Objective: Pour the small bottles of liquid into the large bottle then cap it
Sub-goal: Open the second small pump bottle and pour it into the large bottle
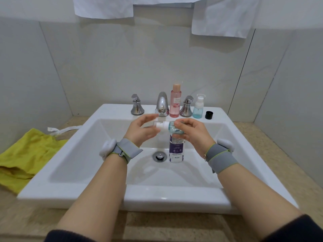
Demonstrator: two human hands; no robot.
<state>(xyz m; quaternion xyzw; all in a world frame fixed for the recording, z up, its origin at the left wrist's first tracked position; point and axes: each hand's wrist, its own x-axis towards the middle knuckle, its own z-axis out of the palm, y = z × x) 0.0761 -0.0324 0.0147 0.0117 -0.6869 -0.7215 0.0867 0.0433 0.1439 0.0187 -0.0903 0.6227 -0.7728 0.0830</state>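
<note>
At the far left, a yellow cloth (26, 159) is laid crumpled on the counter (174, 224) beside the white sink (87, 189). Along the far ledge of the sink are set a left tap handle (137, 106), the spout (162, 103), a tall pink bottle (175, 102), a right tap handle (187, 106), a small blue pump bottle (198, 107) and — furthest right — a black cap (209, 115).

Over the basin, a small blue bottle (174, 129) is held on its side between both hands. The left hand (141, 130) is seen at the white pump end, its fingers loosely curved and blurred, so it cannot be told whether the pump is actually gripped. The bottle's blue body is pinched by the thumb and curled fingers of the right hand (194, 133).

Directly below, the large bottle (176, 149) with a purple label is stood upright in the basin — just right of the drain (159, 156). Its mouth is hidden behind the small bottle.
</note>
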